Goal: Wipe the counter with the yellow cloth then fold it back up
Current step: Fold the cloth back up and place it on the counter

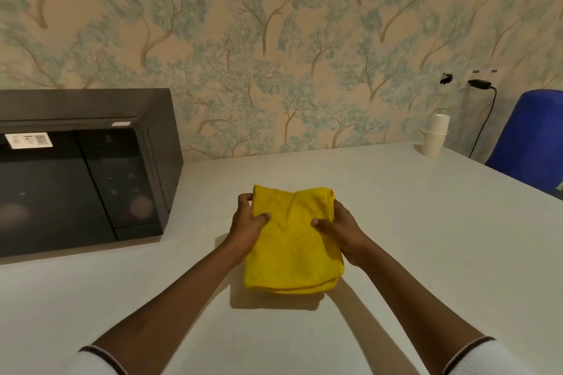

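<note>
A yellow cloth (292, 256), folded into a thick rectangle, is held just above the white counter (411, 237) near its middle. My left hand (246, 228) grips the cloth's left edge, thumb on top and fingers wrapped behind. My right hand (341, 233) grips the right edge the same way. A crease runs down the cloth between my two thumbs. The near end of the cloth shows stacked layers and throws a shadow on the counter below it.
A black microwave (82, 170) stands on the counter at the left. A stack of white paper cups (436, 137) sits at the back right by the wallpapered wall. A blue chair (530, 143) and a plugged-in black cable (484, 119) are beyond the right edge.
</note>
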A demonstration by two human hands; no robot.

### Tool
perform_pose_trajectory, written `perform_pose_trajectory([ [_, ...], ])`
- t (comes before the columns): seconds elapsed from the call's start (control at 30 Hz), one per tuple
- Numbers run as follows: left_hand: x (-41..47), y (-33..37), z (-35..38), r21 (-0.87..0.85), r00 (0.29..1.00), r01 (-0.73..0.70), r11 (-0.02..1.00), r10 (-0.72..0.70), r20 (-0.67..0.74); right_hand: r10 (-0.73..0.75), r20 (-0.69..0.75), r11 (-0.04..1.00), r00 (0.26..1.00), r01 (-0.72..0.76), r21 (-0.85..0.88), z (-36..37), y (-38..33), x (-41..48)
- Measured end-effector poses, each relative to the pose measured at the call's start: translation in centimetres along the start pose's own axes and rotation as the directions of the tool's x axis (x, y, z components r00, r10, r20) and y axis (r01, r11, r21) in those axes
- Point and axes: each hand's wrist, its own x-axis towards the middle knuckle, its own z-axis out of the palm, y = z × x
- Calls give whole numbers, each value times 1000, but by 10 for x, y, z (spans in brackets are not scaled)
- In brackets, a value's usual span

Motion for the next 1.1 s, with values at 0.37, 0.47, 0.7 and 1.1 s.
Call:
perform_pose_trajectory([
  [0.37,102,-17,66,307,997,81,948,-78,-20,124,4,956,992,-118,-270,-76,34,129],
  [0.47,121,-26,84,373,993,122,920,-114,-44,150,-13,921,989,-145,-363,-93,42,151],
  [0.7,146,-40,115,517,991,127,847,-80,-111,83,-173,847,981,-161,-507,-113,59,175],
  [1.1,172,-43,112,781,969,187,596,20,-247,61,-413,648,909,-351,-676,-113,69,178],
])
